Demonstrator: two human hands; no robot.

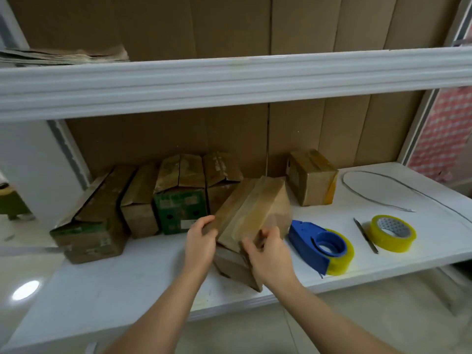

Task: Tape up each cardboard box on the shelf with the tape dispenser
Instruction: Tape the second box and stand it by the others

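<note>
A brown cardboard box (251,213) is tilted up on the white shelf (127,284), its taped top facing me. My left hand (200,242) grips its left edge and my right hand (268,254) grips its near right corner. The blue tape dispenser (316,245) with a yellowish roll lies on the shelf just right of the box, untouched. Several cardboard boxes with loose flaps (143,200) stand in a row at the back left. A taped box (311,178) sits at the back right.
A spare roll of yellow tape (392,233) and a thin pen-like knife (365,236) lie to the right of the dispenser. A grey cord (383,190) loops across the shelf's right end. The upper shelf beam (229,80) hangs overhead.
</note>
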